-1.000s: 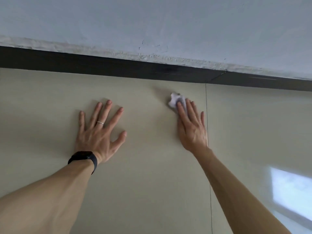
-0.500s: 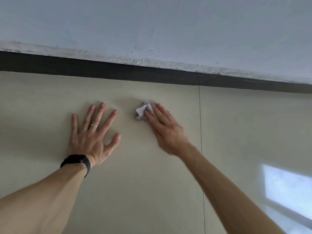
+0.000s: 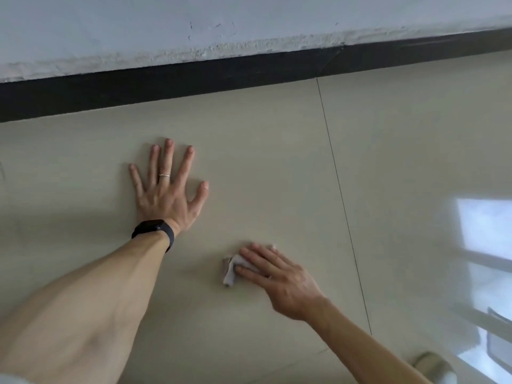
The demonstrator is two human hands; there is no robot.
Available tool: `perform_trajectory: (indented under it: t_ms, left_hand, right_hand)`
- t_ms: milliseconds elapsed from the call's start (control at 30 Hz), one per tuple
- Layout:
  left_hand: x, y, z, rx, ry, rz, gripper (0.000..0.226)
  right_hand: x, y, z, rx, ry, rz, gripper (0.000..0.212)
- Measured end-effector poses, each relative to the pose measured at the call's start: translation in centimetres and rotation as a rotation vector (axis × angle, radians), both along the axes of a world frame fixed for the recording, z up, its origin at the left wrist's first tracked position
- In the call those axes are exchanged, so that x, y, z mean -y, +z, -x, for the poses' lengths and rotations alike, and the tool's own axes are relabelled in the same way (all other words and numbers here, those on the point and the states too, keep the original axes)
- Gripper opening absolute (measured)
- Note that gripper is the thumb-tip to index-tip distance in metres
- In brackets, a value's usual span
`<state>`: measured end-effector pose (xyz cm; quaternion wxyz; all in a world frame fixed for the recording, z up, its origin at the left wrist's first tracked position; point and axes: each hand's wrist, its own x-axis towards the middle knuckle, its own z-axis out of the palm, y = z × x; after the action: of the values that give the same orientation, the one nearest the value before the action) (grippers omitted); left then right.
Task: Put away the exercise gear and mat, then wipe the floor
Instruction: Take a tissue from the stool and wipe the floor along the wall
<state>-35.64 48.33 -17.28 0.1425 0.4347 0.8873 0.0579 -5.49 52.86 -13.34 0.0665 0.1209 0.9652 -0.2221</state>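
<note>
My left hand (image 3: 166, 195) lies flat on the beige tiled floor (image 3: 277, 167) with its fingers spread, a ring on one finger and a black band on the wrist. My right hand (image 3: 279, 278) presses a small crumpled white cloth (image 3: 231, 270) against the floor with straight fingers. The cloth sticks out at the fingertips, to the left; the rest of it is hidden under the hand. No exercise gear or mat is in view.
A dark skirting board (image 3: 194, 79) runs along the foot of a pale wall (image 3: 249, 20) at the far side. A thin tile joint (image 3: 343, 206) crosses the floor right of my hands. A window's reflection (image 3: 487, 245) shines at right. A blurred pale object (image 3: 432, 367) sits bottom right.
My right hand has dragged the cloth back toward me, from beside my left hand's fingertips to below its wrist. The left hand has stayed planted. The view has tilted.
</note>
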Motion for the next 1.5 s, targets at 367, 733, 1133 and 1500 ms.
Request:
perform_trajectory:
  t_ms: [367,733,1133,1500]
  left_hand:
    - [0.1,-0.5,0.1,0.003,-0.009,-0.058,0.07]
    - [11.6,-0.9,-9.9,-0.067,-0.172,-0.111,0.062]
    - [12.1,-1.4,-9.8,-0.025,-0.172,-0.097,0.064]
    - [13.0,-0.3,-8.6,0.024,-0.194,-0.124,0.059]
  right_hand:
    - [10.6,-1.0,-1.2,-0.026,-0.412,0.01,0.071]
    - [3.9,-2.2,-5.7,-0.027,-1.029,-0.08,0.07]
    - [7.8,-0.8,-11.1,0.054,-0.864,-0.018,0.074]
    - [16.2,-1.7,-4.8,-0.038,0.096,0.029,0.067]
